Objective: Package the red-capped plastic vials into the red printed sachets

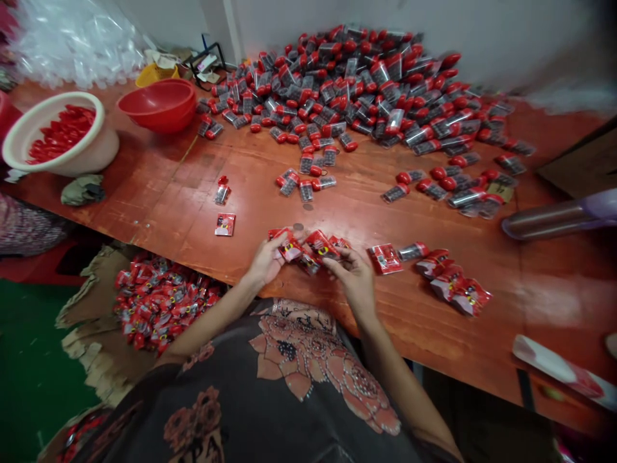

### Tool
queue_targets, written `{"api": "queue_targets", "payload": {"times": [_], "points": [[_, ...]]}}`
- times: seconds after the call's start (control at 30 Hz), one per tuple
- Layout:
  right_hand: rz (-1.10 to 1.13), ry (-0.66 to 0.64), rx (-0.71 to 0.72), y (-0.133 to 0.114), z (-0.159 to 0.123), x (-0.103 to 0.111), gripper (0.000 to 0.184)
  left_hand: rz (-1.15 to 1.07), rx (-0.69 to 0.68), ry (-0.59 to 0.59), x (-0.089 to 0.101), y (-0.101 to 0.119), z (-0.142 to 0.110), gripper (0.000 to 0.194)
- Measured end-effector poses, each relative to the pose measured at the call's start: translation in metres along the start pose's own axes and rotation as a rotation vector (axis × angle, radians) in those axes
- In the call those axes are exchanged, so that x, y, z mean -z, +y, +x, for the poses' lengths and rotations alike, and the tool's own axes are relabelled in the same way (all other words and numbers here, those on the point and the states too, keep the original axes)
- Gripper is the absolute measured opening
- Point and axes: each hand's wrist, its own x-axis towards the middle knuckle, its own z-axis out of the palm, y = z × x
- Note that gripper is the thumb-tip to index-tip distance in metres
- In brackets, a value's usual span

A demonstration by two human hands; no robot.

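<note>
At the front edge of the wooden table, my left hand (267, 261) pinches a small red printed packet (289, 245) between thumb and fingers. My right hand (357, 275) grips another red packet (319, 244) by its lower right side. More packets lie partly hidden between and behind the hands. Right of my right hand are a flat red packet (385, 258), a clear tube with a red cap (413, 251) and several red packets (453, 283) overlapping in a row. To the left lie a single red packet (225, 224) and a small red-topped tube (222, 191).
A big heap of red-capped tubes (337, 96) covers the back of the table (193, 186). A white tub (103, 145) of red pieces and a red bowl (159, 109) stand at left. Below, a cardboard box (91, 315) holds red packets. A long transparent cylinder (554, 218) lies right.
</note>
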Motion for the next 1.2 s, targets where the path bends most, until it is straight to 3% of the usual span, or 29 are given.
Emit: {"api": "queue_targets", "payload": {"times": [0.1,0.2,0.3,0.4,0.57,0.7,0.87,0.93,1.1,1.2], "points": [[-0.378,0.128,0.116,0.002,0.001,0.020,0.041,-0.057,0.019,0.036,0.007,0.008,0.005,0.022],[-0.605,0.178,0.245,-0.009,0.001,0.012,0.046,-0.032,-0.029,0.045,0.005,0.005,0.007,0.020],[-0.531,0.017,0.362,-0.019,0.011,-0.020,0.037,0.003,-0.094,0.048,-0.004,-0.007,0.008,0.023],[-0.412,-0.116,0.389,-0.019,0.033,-0.049,0.033,0.018,-0.176,0.075,-0.007,-0.012,0.012,0.028],[-0.687,-0.256,0.452,-0.028,0.067,-0.066,0.043,-0.006,-0.334,0.204,0.004,0.000,0.028,0.026],[-0.917,-0.388,0.416,-0.047,0.101,-0.067,0.040,-0.089,-0.233,0.220,0.012,0.013,0.042,0.028],[-1.087,-0.160,0.323,-0.049,0.164,-0.072,0.037,-0.183,-0.159,0.257,0.015,0.020,0.051,0.021],[-1.106,-0.137,0.288,-0.042,0.179,-0.076,0.038,-0.189,-0.143,0.258,0.015,0.020,0.051,0.019],[-1.023,-0.175,0.238,-0.029,0.178,-0.071,0.050,-0.214,-0.151,0.286,0.015,0.022,0.050,0.021],[-0.929,-0.195,0.226,-0.027,0.154,-0.056,0.040,-0.256,-0.117,0.281,0.016,0.022,0.048,0.023]]}}
